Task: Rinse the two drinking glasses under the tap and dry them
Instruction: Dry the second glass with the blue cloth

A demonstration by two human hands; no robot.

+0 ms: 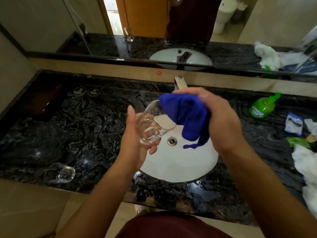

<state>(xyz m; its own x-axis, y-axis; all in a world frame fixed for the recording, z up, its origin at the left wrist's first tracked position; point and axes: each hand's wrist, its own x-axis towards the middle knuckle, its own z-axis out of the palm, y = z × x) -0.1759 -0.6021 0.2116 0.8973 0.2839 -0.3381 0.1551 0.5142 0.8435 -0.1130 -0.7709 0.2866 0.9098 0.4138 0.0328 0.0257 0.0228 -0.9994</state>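
Note:
My left hand [137,143] holds a clear drinking glass [152,124] tilted over the white sink [180,165], its mouth pointing up and to the right. My right hand [221,121] grips a blue cloth [187,117], which is pushed against the mouth of the glass and hangs down below it. A second clear glass [61,172] stands on the dark marble counter [85,126] at the front left. The tap [180,82] rises behind my right hand, and I see no water running from it.
A green soap bottle [262,107] lies on the counter to the right, with a blue-and-white packet [294,123] and white cloths [307,162] beyond it. A mirror [154,28] runs along the back wall. The drain [172,141] sits in the sink's middle.

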